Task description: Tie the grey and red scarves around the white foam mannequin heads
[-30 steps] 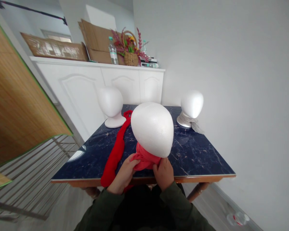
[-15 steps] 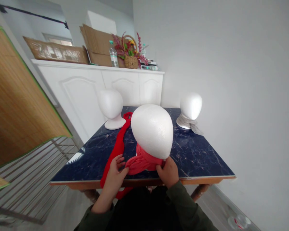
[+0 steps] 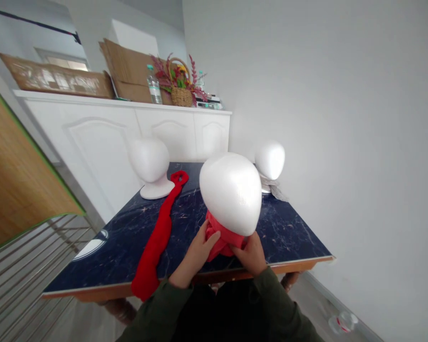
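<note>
Both hands, left (image 3: 199, 249) and right (image 3: 250, 252), pinch the red scarf (image 3: 221, 238) wrapped round the neck of the near foam head (image 3: 231, 191) on the table (image 3: 292, 235). No writing is legible.

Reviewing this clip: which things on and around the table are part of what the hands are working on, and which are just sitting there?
In hand:
left hand
right hand
red scarf, bunched at the neck, its tail trailing over the table edge
near foam head

Lying about:
left foam head
right foam head with grey cloth at its base
flower basket
water bottle
cardboard
</note>
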A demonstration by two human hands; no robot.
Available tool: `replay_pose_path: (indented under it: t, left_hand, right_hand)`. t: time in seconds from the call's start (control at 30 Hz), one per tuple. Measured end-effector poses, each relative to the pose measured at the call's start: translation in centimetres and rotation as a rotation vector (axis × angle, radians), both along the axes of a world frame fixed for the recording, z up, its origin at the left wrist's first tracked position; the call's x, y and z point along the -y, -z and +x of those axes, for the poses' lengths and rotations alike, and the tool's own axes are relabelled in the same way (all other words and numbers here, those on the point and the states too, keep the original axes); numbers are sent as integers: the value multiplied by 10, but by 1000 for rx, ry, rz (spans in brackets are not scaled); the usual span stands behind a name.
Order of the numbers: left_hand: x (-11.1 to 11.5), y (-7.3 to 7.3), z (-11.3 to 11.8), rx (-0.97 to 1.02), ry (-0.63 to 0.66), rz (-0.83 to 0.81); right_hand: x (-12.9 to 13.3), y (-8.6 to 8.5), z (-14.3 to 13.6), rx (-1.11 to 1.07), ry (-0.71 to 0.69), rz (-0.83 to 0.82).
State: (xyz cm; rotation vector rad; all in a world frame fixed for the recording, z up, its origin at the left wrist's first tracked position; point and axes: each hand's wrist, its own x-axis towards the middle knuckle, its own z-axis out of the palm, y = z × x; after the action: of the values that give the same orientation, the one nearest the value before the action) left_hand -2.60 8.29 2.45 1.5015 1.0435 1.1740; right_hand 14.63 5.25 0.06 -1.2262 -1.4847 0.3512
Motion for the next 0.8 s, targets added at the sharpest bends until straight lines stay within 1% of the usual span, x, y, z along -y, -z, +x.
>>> replay_pose_path:
  t: [0.1, 0.2, 0.27, 0.3, 0.33, 0.4, 0.5, 0.6, 0.7, 0.8]
  left_hand:
    - [-17, -13, 42, 88, 159, 52]
    - [-46, -21, 98, 224, 358, 45]
    - [-65, -21, 135, 301, 462, -1]
    - [-73, -19, 151, 327, 494, -23]
    - [-79, -17, 166, 345, 511, -37]
    - [-91, -10, 188, 358, 515, -43]
    - [-105, 2, 206, 355, 498, -30]
    - [-116, 13, 213, 306, 421, 10]
    - [-124, 24, 210, 216, 278, 60]
    - [-124, 32, 197, 124, 176, 91]
  right_hand:
    - [5, 4, 33, 89, 257, 56]
    - [1, 7, 75, 161, 481, 73]
    - [-7, 8, 100, 193, 615, 73]
    - [-12, 9, 112, 206, 670, 68]
    - [-18, 9, 122, 221, 710, 60]
    - [-32, 11, 139, 258, 742, 47]
    - [-51, 15, 154, 322, 734, 52]
    - [-63, 22, 161, 315, 747, 42]
    - [-64, 29, 163, 236, 726, -13]
    - [-58, 35, 164, 216, 668, -57]
